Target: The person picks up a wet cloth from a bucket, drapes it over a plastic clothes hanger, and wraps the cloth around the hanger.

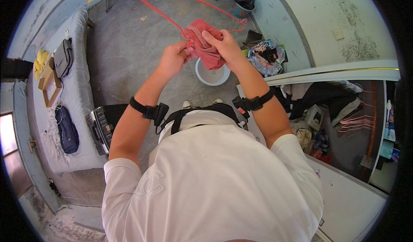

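Note:
A bunched red cloth [206, 53], towel-like in texture, is held up in front of me. My right hand [227, 46] grips its right side, thumb on top. At its left edge, the fingers of my left hand [176, 56] pinch the cloth close to one end of a coral-red clothes hanger [160, 12]. The cloth covers part of the hanger, whose frame slants up and away with its far corner at the right. Whether my left fingers also grip the hanger cannot be made out. Below the cloth, a pale blue-rimmed basin [213, 83] stands on the floor.
Right of the basin lies a plastic bag of things [267, 56], with a lined bin [243, 8] farther back. An open wardrobe [348, 138] with clothes and hangers is at my right. On the left are a bed [79, 119] and a suitcase [101, 129].

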Tool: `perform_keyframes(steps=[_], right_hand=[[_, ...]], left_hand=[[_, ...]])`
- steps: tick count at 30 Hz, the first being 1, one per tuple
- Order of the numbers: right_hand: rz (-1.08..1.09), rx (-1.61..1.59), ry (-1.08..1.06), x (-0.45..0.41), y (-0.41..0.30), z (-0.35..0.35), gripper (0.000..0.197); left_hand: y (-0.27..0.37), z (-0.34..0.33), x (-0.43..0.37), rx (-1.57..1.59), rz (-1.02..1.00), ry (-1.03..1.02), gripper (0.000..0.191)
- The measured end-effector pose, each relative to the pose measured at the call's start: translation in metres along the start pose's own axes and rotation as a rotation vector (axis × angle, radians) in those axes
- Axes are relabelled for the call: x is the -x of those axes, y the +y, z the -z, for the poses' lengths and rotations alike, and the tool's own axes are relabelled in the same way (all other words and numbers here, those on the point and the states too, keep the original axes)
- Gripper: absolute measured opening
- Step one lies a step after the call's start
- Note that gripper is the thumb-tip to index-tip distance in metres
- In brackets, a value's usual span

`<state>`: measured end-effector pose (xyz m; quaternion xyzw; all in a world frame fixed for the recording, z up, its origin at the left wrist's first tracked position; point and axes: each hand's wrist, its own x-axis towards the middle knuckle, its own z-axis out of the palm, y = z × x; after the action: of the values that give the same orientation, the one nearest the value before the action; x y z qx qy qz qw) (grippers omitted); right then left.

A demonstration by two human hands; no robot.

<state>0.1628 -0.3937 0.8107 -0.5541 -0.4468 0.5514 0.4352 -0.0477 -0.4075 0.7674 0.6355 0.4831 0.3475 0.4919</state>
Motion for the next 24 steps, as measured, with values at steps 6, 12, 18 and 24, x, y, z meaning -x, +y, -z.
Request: perform_keyframes(steps=[6,12,18,24], right_hand=[[0.074,0.084,-0.091,0.002,-0.013,0.014,0.049],[0.208,0.469,-0.082,0.007,-0.022,0.018,0.048],[0.766,1.159,0.189,0.029,-0.028,0.022,0.042],[1.047,1.439,0.068,0.026,-0.01,0.008,0.034]], left_hand=[[0.018,0.0,0.008,0.108,0.038,-0.008,0.017],[0.012,0.005,0.004,-0.062,0.009,-0.093,0.02],[0.008,0.009,0.007,-0.003,0.125,-0.062,0.022],[0.025,0.009,0.013,-0.162,0.035,-0.086,0.02]])
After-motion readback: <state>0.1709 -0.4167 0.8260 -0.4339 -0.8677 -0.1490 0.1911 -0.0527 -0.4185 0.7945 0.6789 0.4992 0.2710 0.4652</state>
